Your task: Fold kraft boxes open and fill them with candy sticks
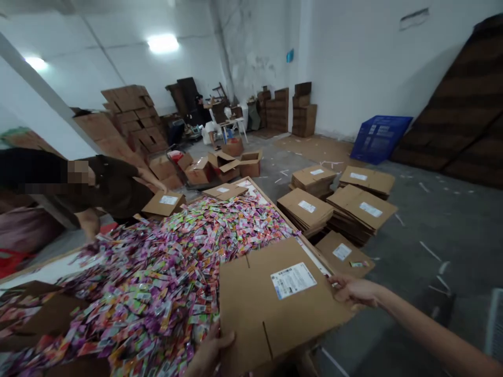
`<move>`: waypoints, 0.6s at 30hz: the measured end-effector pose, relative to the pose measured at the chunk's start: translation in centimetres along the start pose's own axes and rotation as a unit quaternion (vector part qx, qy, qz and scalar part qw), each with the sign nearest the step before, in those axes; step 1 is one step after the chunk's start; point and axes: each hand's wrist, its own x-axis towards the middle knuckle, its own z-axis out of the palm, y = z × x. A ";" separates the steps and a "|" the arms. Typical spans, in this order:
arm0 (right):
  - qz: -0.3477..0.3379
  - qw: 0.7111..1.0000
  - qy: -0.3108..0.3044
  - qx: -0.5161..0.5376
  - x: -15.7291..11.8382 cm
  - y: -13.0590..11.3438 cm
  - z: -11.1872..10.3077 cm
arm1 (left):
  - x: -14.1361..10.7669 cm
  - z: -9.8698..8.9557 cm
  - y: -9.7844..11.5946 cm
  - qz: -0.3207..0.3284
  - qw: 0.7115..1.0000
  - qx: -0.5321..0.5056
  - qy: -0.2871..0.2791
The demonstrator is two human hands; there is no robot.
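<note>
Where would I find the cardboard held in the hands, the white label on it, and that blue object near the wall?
Cardboard (285,319): head view, top face.
White label (294,281): head view, printed middle.
Blue object (378,140): head view, broad front.

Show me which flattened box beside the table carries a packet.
The box beyond the right hand: a packet lies beside its label; others show only labels.
</note>
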 end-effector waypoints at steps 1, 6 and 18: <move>-0.029 1.000 0.008 -0.008 -0.3 0.3 -0.5 | -0.2 -0.1 0.1 0.050 0.999 0.000 0.015; -0.188 0.978 0.078 0.049 1.5 1.6 0.3 | 0.3 2.5 1.4 0.199 0.968 -0.019 0.153; -0.357 0.913 0.191 0.044 5.2 4.2 6.8 | -0.5 4.6 3.7 0.258 0.908 -0.028 0.330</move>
